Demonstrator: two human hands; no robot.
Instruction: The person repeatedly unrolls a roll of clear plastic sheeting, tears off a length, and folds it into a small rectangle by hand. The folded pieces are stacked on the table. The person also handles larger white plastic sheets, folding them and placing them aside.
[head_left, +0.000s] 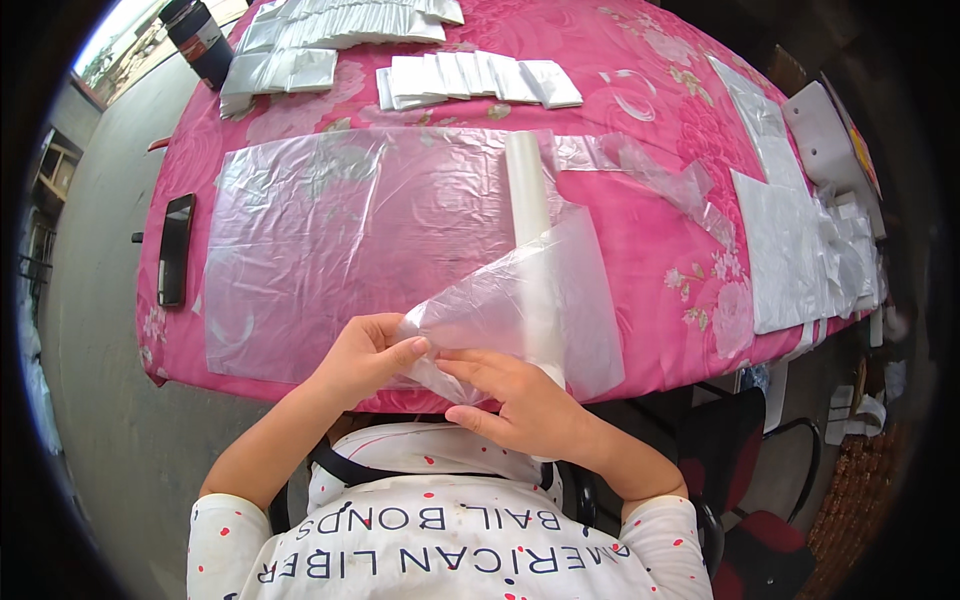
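A wide sheet of clear plastic film point(300, 250) lies spread across the pink table, its near corner lifted and folded back toward the right. My left hand point(370, 360) pinches that corner between thumb and fingers. Close beside it on the right, my right hand point(525, 400) has the film's near edge between its thumb and fingers, just over the table's front edge. A whitish rolled length of film point(528, 190) runs from the far side toward me, partly under the folded layer. Its near end is mostly hidden by my right hand.
The table wears a pink floral cloth point(660, 300). A phone point(175, 250) lies at left; a dark bottle point(197, 42) stands far left. Stacks of folded plastic bags point(470, 78) lie at the back, and flat white bags point(785, 250) at right. A chair point(715, 450) stands lower right.
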